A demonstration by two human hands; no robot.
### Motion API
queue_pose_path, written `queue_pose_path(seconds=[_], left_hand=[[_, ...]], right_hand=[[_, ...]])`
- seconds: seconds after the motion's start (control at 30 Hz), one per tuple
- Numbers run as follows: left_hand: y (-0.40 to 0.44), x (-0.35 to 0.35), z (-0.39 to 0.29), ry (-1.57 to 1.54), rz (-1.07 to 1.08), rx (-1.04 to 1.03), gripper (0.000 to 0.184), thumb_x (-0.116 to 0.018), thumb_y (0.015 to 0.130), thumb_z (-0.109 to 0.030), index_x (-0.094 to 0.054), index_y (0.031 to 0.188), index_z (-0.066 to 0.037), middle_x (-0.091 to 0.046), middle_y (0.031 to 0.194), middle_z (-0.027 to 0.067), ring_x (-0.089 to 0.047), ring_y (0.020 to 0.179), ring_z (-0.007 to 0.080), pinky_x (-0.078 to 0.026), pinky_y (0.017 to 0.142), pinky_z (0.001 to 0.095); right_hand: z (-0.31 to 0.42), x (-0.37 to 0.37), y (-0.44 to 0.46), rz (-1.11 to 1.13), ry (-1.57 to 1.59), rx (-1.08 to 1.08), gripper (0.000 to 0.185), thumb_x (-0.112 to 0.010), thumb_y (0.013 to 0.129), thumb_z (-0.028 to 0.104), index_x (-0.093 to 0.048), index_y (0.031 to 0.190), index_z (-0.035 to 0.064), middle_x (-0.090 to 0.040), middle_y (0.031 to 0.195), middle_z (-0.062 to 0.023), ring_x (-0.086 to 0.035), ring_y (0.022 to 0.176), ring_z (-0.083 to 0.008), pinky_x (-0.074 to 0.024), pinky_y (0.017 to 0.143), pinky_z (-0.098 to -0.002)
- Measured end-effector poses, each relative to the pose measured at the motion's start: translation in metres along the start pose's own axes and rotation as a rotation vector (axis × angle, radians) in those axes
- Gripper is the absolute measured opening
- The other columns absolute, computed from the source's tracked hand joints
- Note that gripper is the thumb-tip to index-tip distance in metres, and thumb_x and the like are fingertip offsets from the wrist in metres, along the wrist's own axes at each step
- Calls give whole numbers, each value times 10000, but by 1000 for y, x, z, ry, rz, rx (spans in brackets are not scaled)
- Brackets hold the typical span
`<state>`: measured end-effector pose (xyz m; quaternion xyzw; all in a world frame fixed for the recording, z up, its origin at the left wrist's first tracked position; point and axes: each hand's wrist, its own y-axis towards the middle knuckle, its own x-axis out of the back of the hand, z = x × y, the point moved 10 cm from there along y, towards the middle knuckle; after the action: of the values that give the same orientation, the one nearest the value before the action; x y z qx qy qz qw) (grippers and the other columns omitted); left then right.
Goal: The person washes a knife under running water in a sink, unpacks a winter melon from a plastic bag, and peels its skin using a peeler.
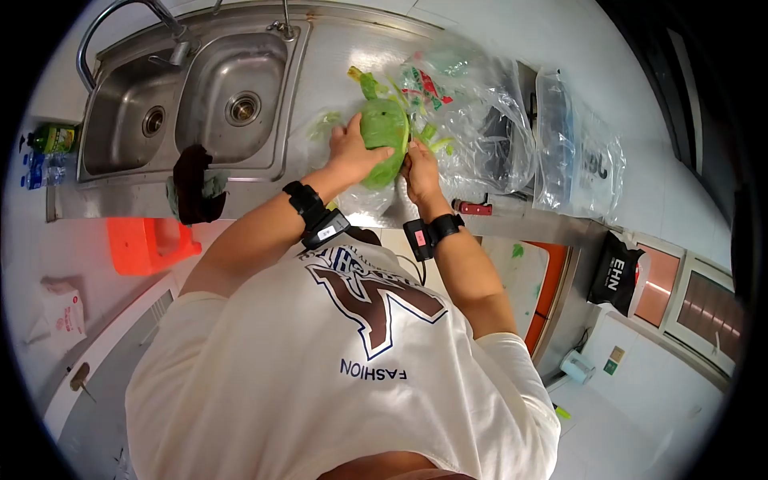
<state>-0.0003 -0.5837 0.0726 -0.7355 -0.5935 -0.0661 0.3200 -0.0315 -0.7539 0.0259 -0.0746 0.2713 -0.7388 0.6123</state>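
Note:
A smooth green kohlrabi [382, 132], with cut leaf stalks around it, is held over the steel counter. My left hand [352, 150] grips its left side, the thumb lying across its face. At its right edge, my right hand [422, 170] has its fingers curled in a pinch against the rim; whatever lies between those fingertips is hidden. Green stalk pieces [438, 141] show just beyond the right hand. Thin clear plastic lies on the counter under and around the kohlrabi.
A double-basin sink [228, 144] stands to the left, a dark cloth [200, 188] over its front edge. Clear plastic bags [488, 120] cover the counter to the right. A red-handled tool [474, 208] lies near the front edge. Below left is a red plastic stool [148, 244].

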Motion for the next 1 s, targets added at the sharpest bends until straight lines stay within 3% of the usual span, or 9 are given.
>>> queue_pose_path(seconds=[0.13, 0.23, 0.3, 0.37, 0.4, 0.57, 0.73, 0.8, 1.0], left_hand=[[14, 5, 12, 143, -80, -15, 992, -881, 652, -311, -356, 1430, 10, -492, 1308, 239, -433, 1286, 316, -394, 1049, 393], [15, 0, 41, -139, 6, 95, 962, -885, 671, -253, -352, 1418, 37, -541, 1249, 212, -506, 1219, 293, -455, 980, 378], [-1, -42, 33, -690, 486, 119, 847, -856, 720, -163, -376, 1375, 76, -526, 1289, 193, -563, 1151, 268, -494, 924, 356], [-6, -41, 43, -653, 308, 169, 803, -837, 740, -127, -370, 1361, 76, -532, 1288, 179, -569, 1139, 252, -494, 928, 358], [-9, -31, 52, -617, 131, 216, 761, -818, 759, -91, -364, 1347, 75, -537, 1287, 165, -576, 1128, 235, -494, 932, 359], [-12, -31, 37, -758, 235, 135, 794, -819, 759, -90, -306, 1348, 48, -555, 1244, 146, -570, 1130, 223, -477, 969, 348], [-15, -32, 28, -778, 261, 87, 848, -812, 764, -90, -244, 1378, 51, -539, 1248, 142, -543, 1170, 229, -438, 1019, 336], [-14, -32, 35, -753, 225, 167, 939, -818, 745, -73, -168, 1413, 42, -501, 1296, 144, -511, 1208, 222, -419, 1038, 337], [-9, -30, 40, -725, 155, 108, 1056, -861, 625, 18, -161, 1416, 35, -446, 1339, 146, -470, 1250, 231, -419, 1042, 337]], right_hand=[[-10, -16, -7, 61, 107, -46, 226, -450, 1028, 212, -578, 1168, 90, -419, 662, 80, -358, 539, -43, -294, 488, -211], [-4, -17, -1, 66, 24, 30, 280, -470, 1021, 223, -573, 1240, 81, -440, 683, 82, -361, 560, -36, -298, 506, -205], [-1, -16, 3, 63, -33, 80, 307, -479, 1019, 226, -567, 1270, 74, -444, 688, 81, -363, 566, -36, -301, 513, -203], [-3, -9, 11, 72, -249, 85, 375, -456, 1025, 211, -522, 1322, -8, -643, 1027, -40, -567, 883, -119, -445, 761, -259], [-2, -9, 12, 69, -246, 81, 375, -456, 1025, 211, -522, 1322, -8, -643, 1027, -40, -567, 883, -119, -445, 761, -259], [60, -29, -43, -66, -970, 349, 397, -487, 987, 146, -510, 1379, 93, -672, 955, -224, -653, 837, -371, -501, 745, -412], [44, -28, -81, 59, -1089, 433, 429, -516, 972, 77, -523, 1387, 190, -648, 1094, -251, -656, 989, -380, -518, 825, -383], [43, -28, -90, 24, -1112, 507, 437, -521, 952, 103, -528, 1378, 202, -654, 874, -224, -641, 789, -396, -505, 707, -455], [43, -28, -107, 9, -1211, 458, 445, -544, 930, 87, -549, 1363, 190, -650, 838, -203, -638, 744, -381, -506, 678, -460]])
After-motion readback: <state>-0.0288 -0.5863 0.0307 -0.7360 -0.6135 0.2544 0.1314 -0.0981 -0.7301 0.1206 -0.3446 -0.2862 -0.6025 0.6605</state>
